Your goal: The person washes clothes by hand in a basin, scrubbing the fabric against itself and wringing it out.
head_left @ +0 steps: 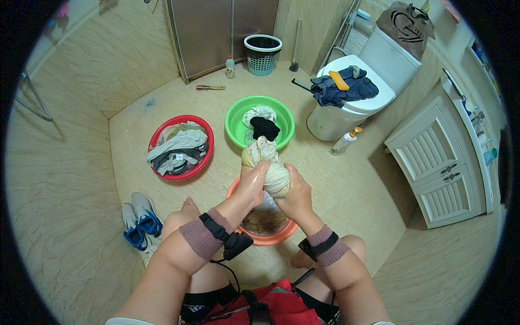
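My left hand (pixel 252 181) and my right hand (pixel 297 191) both grip a bunched wet cloth (pixel 278 180), white with yellow patches. It is squeezed into a tight bundle, and its loose upper end sticks out beyond my left hand. Below my hands stands an orange basin (pixel 280 237) holding brownish, murky water; my wrists and the cloth hide part of it. Just beyond is a green basin (pixel 285 106) with a white cloth (pixel 260 113) and a black cloth (pixel 264 128) inside. The bundle's far end overlaps that basin's near rim in view.
A red basin (pixel 210 151) heaped with clothes stands left, near sneakers (pixel 142 217). Behind are a scrubbing brush (pixel 210 87), a bottle (pixel 230 67) and a waste bin (pixel 263 61). Dark clothes (pixel 349 90) and a yellow bar (pixel 339 81) lie on the toilet lid; a pump bottle (pixel 345 141) stands beside it.
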`<act>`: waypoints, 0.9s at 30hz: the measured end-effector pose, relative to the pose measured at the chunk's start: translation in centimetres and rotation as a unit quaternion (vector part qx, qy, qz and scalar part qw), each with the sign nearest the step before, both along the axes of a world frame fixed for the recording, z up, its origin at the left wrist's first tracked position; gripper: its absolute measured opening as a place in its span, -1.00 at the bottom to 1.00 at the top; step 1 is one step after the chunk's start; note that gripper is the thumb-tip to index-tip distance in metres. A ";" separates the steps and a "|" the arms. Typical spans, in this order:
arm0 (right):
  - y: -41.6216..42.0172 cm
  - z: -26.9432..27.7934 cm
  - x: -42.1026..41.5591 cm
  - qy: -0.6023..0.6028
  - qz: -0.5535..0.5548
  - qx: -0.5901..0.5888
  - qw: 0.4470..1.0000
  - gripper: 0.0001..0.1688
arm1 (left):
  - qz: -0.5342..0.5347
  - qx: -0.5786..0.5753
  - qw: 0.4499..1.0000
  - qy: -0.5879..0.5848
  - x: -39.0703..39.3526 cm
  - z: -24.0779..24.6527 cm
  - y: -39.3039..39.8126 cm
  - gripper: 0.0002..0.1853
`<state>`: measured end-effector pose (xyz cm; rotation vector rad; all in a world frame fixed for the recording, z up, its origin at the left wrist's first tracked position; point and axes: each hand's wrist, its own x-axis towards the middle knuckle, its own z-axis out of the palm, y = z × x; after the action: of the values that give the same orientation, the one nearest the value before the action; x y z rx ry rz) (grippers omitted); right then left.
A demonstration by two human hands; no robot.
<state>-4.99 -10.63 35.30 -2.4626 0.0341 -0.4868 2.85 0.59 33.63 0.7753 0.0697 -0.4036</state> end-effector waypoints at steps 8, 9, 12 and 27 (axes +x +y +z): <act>-0.4 -1.6 -0.5 0.122 0.069 0.300 0.944 -0.36 | -0.016 0.040 0.988 -0.150 -0.3 1.4 -0.1 -0.42; -0.5 -2.3 -0.4 0.137 0.082 0.342 0.926 -0.38 | -0.028 0.037 0.987 -0.153 -0.2 1.6 -0.1 -0.41; -0.6 -2.9 -0.6 0.216 0.099 0.501 0.832 -0.41 | -0.048 0.002 0.994 -0.094 -0.4 2.2 -0.1 -0.43; -0.1 -4.6 -2.0 0.338 0.094 0.661 0.664 -0.40 | -0.108 0.027 0.994 0.013 -0.3 -1.6 -0.2 -0.65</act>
<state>-7.00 -10.75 30.73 -1.0108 0.3129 0.4887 2.55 0.37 31.98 0.8336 0.0212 -0.6193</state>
